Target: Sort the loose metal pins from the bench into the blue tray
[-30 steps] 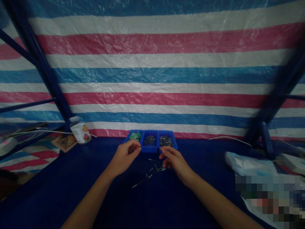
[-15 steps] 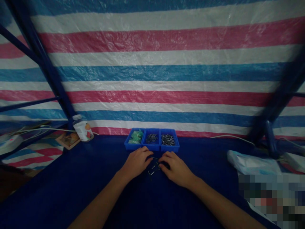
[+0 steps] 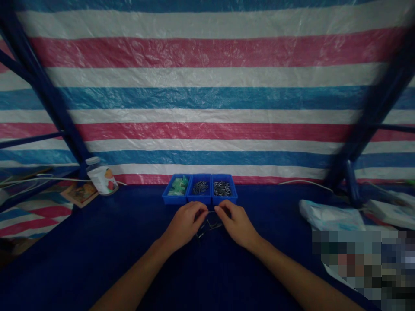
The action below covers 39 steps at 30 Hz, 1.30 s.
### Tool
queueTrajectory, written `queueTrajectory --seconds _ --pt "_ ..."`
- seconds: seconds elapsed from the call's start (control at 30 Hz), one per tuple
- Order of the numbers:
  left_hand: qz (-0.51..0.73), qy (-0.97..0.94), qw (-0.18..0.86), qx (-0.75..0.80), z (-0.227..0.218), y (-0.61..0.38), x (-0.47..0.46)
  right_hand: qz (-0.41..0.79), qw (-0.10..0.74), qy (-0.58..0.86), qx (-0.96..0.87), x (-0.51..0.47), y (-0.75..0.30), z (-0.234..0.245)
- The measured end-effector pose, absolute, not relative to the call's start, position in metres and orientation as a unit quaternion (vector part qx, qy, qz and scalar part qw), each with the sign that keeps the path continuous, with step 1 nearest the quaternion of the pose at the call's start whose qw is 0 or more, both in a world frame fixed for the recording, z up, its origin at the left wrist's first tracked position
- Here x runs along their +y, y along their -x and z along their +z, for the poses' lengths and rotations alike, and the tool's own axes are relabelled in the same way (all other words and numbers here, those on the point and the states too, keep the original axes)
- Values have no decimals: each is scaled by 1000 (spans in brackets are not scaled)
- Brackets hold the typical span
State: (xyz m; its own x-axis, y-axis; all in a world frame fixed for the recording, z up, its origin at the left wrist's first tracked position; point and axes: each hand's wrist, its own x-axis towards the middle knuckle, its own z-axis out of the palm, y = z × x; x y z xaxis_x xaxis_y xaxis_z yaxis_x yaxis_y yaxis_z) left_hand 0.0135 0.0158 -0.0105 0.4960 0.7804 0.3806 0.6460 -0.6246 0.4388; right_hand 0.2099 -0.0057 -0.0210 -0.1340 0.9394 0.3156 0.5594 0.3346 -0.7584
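My left hand (image 3: pixel 188 222) and my right hand (image 3: pixel 238 222) face each other over the blue table, thumb and fingers pinched. Between their fingertips stretches a thin metal piece (image 3: pixel 211 211), like a screw or nail; its exact kind is too small to tell. Just below lie several loose thin metal pieces (image 3: pixel 209 226), dark and silvery. Beyond the hands, three blue bins stand side by side: the left bin (image 3: pixel 175 200) holds green plastic packets (image 3: pixel 179 186), the middle bin (image 3: pixel 198 199) thin metal pieces (image 3: pixel 200 187), the right bin (image 3: pixel 224 200) similar ones (image 3: pixel 222 188).
A jar (image 3: pixel 103 179) with a fruit label stands at the back left beside a picture card (image 3: pixel 79 194). A plastic bag (image 3: pixel 330 216) lies on the right. Blue metal posts and a striped sheet (image 3: pixel 207 99) close off the back.
My hands have closed into pinches and now hold a thin metal piece between them, above the loose ones. The whole view has shifted slightly, with the bins now further left.
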Motion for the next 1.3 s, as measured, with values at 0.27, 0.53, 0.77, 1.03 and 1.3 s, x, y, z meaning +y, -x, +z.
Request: queueTrajectory --seconds 0.27,0.53,0.77,1.03,1.3 --pt "373 -838 147 370 -12 -19 6 381 451 470 -656 -6 -207 -19" --pt "405 -819 141 381 1 -8 6 537 533 391 -524 -2 -217 -7" --pt "309 -835 171 422 16 10 15 615 510 429 -422 2 -227 -14" --pt "119 -855 218 455 14 45 21 599 481 475 -430 -3 -223 -14" --pt "40 -861 201 465 8 44 23 561 415 480 -533 -6 -214 -13"
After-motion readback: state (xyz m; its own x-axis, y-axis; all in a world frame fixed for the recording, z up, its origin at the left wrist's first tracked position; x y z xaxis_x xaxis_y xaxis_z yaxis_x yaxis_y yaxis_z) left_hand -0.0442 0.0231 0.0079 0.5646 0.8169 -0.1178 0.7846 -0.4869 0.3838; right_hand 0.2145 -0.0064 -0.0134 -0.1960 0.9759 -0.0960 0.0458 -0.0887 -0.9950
